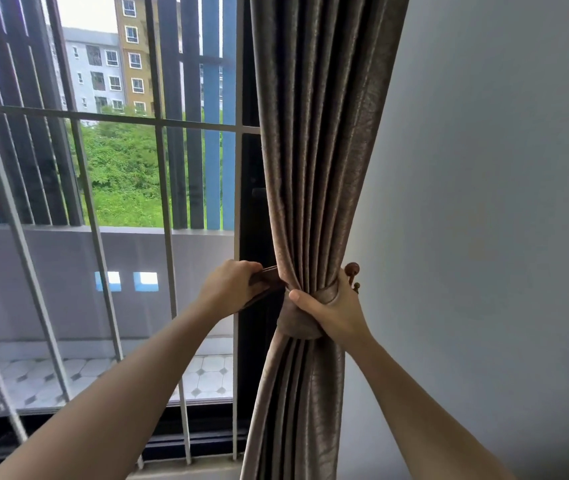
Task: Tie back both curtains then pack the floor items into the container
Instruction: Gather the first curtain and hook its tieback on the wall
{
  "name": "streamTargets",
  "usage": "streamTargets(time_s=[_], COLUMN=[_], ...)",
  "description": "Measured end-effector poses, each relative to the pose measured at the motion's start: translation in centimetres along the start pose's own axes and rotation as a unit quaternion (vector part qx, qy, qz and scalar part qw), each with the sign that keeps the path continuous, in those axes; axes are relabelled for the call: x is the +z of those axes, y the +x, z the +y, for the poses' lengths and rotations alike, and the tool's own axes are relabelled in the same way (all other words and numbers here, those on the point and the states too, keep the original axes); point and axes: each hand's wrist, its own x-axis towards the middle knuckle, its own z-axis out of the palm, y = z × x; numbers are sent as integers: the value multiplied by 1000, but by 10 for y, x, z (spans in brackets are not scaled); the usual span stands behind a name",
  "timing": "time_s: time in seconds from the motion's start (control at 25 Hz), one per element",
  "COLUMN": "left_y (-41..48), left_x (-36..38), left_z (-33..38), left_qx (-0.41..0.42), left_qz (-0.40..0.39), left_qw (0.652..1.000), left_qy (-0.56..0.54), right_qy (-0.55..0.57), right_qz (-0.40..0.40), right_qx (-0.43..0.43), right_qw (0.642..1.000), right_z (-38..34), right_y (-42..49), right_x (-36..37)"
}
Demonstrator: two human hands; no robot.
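While right hand (328,306) grips curtain (314,168), tieback (265,280) half hidden in left hand (231,285)

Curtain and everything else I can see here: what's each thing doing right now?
Curtain: gathered into a bunch, cinched at the middle.
Tieback: wrapped around the curtain, one end pulled out to the left.
Left hand: grip closed on the tieback's end.
Right hand: grip closed around the bunched curtain and tieback.
Wall hook: on the wall just behind the right hand; cannot tell if the tieback is looped on it.
Window bars: fixed across the window.
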Motion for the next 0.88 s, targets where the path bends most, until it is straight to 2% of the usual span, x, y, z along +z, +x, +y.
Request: streamTargets(time_s=[0.12,0.2,0.44,0.6,0.72,0.88], left_y=[-7,-18,-55,-65,-61,-50], left_x=[-6,-10,-38,-45,-35,-19], left_z=[-4,-15,-19,29,51,67], left_qx=[-17,-13,29,61,87,26], left_qz=[-2,-10,12,-103,-97,-77], left_qw=[997,997,998,982,976,961], left_qy=[72,72,-54,-147,-173,-263], right_qy=[-26,-58,-45,-45,-22,51], right_qz=[-22,-57,-126,-176,-184,-172], right_qx=[4,5,20,9,1,14], right_qw=[999,997,991,983,983,984], right_z=[-3,-3,-4,-8,-9,-8], right_y=[-8,-18,-43,-43,-41,-37], right_x=[-5,-10,-44,-44,-37,-40])
